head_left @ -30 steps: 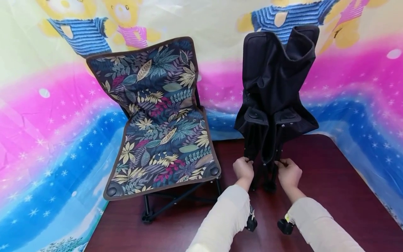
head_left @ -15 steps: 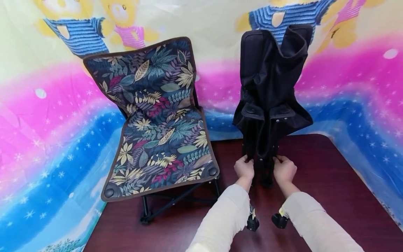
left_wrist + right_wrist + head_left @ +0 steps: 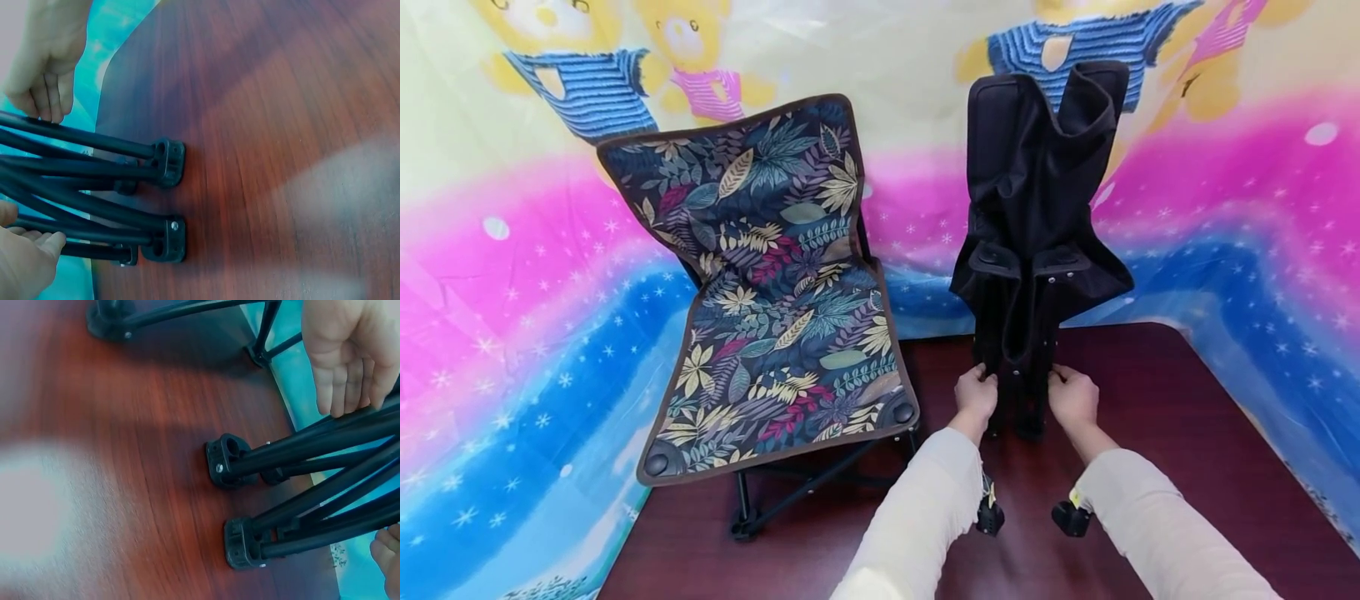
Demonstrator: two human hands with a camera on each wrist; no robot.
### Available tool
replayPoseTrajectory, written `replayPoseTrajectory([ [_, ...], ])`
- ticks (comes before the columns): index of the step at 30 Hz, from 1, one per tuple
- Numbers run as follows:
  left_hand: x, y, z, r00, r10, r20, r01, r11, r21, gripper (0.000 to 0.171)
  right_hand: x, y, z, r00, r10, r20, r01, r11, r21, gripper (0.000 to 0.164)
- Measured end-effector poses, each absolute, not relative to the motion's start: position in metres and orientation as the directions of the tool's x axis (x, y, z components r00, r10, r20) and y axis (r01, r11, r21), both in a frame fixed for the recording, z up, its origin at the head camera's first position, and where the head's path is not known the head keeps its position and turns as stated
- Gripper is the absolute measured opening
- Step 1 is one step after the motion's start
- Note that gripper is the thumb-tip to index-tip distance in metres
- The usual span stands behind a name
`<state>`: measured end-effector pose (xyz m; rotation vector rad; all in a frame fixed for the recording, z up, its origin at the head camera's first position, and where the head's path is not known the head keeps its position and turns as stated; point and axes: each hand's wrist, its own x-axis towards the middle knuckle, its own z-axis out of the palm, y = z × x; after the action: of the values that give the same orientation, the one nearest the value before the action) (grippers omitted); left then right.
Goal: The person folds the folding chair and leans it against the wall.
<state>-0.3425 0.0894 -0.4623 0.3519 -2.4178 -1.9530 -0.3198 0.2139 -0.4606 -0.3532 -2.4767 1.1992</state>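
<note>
The leafy chair (image 3: 775, 321) stood unfolded at left in the frame, on the table (image 3: 1187, 417). Right of centre, the left hand (image 3: 976, 396) pinched the near edge of the black chair (image 3: 1037, 192), which stood folded, long axis upright, between both hands. The right hand (image 3: 1073, 402), about equally near, pinched its right edge.

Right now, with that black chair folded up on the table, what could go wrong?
The tall folded chair of black fabric stands on slim black tubular legs bunched close together, so it might tip if pushed unevenly.
The left grip and right grip are at those legs, so skin might get pinched if they shift.
The open chair with dark leaf-print fabric stands close by on the left, so legs spreading that way could knock it.
</note>
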Motion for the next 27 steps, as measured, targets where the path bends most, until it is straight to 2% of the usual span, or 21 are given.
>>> replayPoseTrajectory([
  [8,-0.347,0.086,-0.457,-0.984,-0.043,-0.175,-0.18,0.19,0.965,0.034,-0.323,0.223,-0.452,-0.951,0.245,0.186,0.023,0.659,-0.751,0.035],
  [16,-0.358,0.083,-0.455,-0.972,0.046,-0.229,-0.217,0.18,0.96,0.04,-0.333,0.223,-0.446,-0.963,0.203,0.176,0.01,0.683,-0.73,0.036],
  [18,-0.361,0.085,-0.457,-0.978,0.032,-0.208,-0.195,0.233,0.953,0.043,-0.335,0.223,-0.444,-0.971,0.184,0.154,0.011,0.676,-0.737,0.037],
  [23,-0.406,0.091,-0.527,-0.997,0.036,-0.068,-0.055,0.271,0.961,0.045,-0.336,0.227,-0.445,-0.987,0.129,0.097,0.016,0.675,-0.738,0.039],
  [25,-0.409,0.091,-0.531,-0.997,0.036,-0.067,-0.056,0.248,0.967,0.044,-0.335,0.23,-0.446,-0.988,0.122,0.095,0.014,0.681,-0.732,0.038],
  [27,-0.393,0.088,-0.507,-0.994,0.026,-0.105,-0.096,0.23,0.969,0.042,-0.334,0.231,-0.447,-0.987,0.123,0.107,0.007,0.686,-0.727,0.038],
])
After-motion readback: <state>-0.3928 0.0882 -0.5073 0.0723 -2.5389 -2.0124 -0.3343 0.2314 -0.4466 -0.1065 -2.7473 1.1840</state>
